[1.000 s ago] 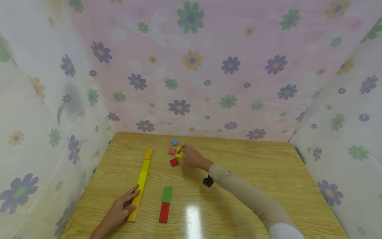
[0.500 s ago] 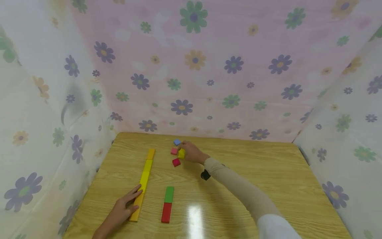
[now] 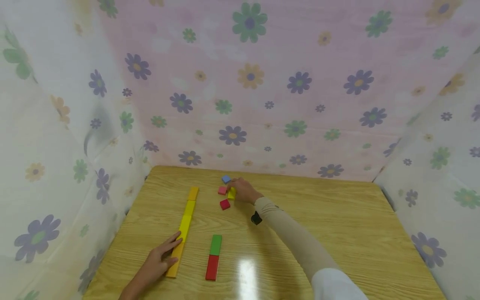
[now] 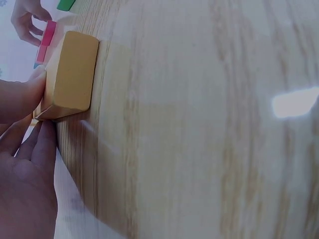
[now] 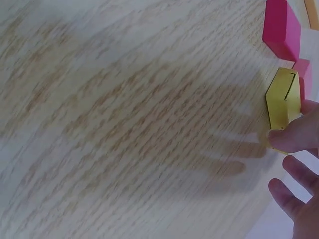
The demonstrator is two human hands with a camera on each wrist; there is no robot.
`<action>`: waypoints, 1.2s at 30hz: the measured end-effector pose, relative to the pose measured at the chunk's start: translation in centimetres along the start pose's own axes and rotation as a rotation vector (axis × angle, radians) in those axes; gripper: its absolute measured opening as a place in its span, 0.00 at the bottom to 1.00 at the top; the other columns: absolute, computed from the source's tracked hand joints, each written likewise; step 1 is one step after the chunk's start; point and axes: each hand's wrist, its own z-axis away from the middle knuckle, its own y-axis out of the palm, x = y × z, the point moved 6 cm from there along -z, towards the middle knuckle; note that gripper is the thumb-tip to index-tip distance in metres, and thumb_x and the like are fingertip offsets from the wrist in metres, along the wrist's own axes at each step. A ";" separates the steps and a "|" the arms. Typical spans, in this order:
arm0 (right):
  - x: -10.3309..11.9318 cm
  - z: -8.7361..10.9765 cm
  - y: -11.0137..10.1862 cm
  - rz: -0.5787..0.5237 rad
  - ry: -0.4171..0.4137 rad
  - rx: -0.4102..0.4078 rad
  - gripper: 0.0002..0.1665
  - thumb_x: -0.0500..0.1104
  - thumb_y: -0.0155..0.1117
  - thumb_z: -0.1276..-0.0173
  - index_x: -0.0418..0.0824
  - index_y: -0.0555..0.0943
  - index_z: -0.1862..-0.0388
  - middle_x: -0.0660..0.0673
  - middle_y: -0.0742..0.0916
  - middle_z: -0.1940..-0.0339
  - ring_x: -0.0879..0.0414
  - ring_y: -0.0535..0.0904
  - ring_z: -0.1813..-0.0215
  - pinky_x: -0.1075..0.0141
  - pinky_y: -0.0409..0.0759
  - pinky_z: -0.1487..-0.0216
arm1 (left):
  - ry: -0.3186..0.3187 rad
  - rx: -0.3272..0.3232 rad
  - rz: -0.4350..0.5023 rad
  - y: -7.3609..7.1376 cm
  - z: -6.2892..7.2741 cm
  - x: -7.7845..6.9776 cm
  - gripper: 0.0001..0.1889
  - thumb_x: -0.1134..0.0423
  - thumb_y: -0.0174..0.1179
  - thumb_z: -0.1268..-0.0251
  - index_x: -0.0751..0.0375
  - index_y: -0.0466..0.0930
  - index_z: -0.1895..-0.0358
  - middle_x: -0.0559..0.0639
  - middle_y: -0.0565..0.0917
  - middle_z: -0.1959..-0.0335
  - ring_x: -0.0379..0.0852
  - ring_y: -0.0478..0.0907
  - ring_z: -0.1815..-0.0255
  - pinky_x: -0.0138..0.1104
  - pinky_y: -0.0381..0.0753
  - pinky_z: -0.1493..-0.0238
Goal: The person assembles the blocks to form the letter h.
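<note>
In the head view, orange and yellow blocks lie end to end in a straight row at the left of the table. My left hand (image 3: pixel 155 260) holds the near part of this row, its thumb on one side and its fingers on the other of the near orange block (image 4: pixel 76 74). Farther back, my right hand (image 3: pixel 243 191) pinches the far end of a yellow block (image 5: pixel 283 99) between thumb and forefinger, other fingers spread. Beside that block are a pink block (image 3: pixel 222 190) and a dark pink block (image 3: pixel 224 204). A blue block (image 3: pixel 226 178) lies just behind.
A green block (image 3: pixel 215 245) and a red block (image 3: pixel 211 267) lie end to end, right of the row. The wooden table (image 3: pixel 337 225) meets a flowered cloth (image 3: pixel 281 137) at its back, with more cloth at both sides. A small black object (image 3: pixel 256 218) hangs by my right wrist.
My right hand has shifted slightly toward the back, its fingers now at the yellow block's far end. The left hand stays on the row. The head view has turned slightly left.
</note>
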 end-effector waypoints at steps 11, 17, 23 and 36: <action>-1.0 1.0 -0.9 0.003 0.136 0.006 0.19 0.27 0.67 0.47 0.35 0.81 0.55 0.41 0.82 0.54 0.47 0.76 0.49 0.57 0.74 0.45 | -0.013 -0.028 -0.002 -0.2 0.1 0.1 0.29 0.71 0.62 0.41 0.64 0.69 0.34 0.53 0.61 0.28 0.55 0.55 0.30 0.20 0.65 0.44; -1.0 1.8 -1.4 -0.017 0.121 0.003 0.15 0.26 0.65 0.44 0.34 0.81 0.57 0.40 0.83 0.56 0.47 0.77 0.52 0.56 0.75 0.48 | -0.004 -0.017 0.002 -0.2 0.2 -0.2 0.29 0.71 0.62 0.40 0.64 0.69 0.34 0.54 0.61 0.28 0.55 0.55 0.30 0.24 0.68 0.43; -1.6 2.3 -1.6 -0.058 0.101 -0.011 0.15 0.26 0.64 0.44 0.34 0.81 0.57 0.40 0.84 0.56 0.47 0.78 0.51 0.56 0.75 0.46 | -0.020 -0.013 0.007 0.0 0.2 -0.3 0.28 0.71 0.62 0.40 0.64 0.69 0.34 0.54 0.61 0.28 0.55 0.55 0.30 0.29 0.69 0.42; -1.0 3.7 -2.3 -0.131 0.045 -0.111 0.14 0.29 0.66 0.44 0.37 0.82 0.58 0.42 0.85 0.58 0.50 0.79 0.57 0.59 0.77 0.54 | -0.034 -0.030 -0.045 0.0 0.0 -0.2 0.30 0.74 0.63 0.43 0.64 0.69 0.34 0.52 0.61 0.29 0.54 0.56 0.30 0.22 0.64 0.43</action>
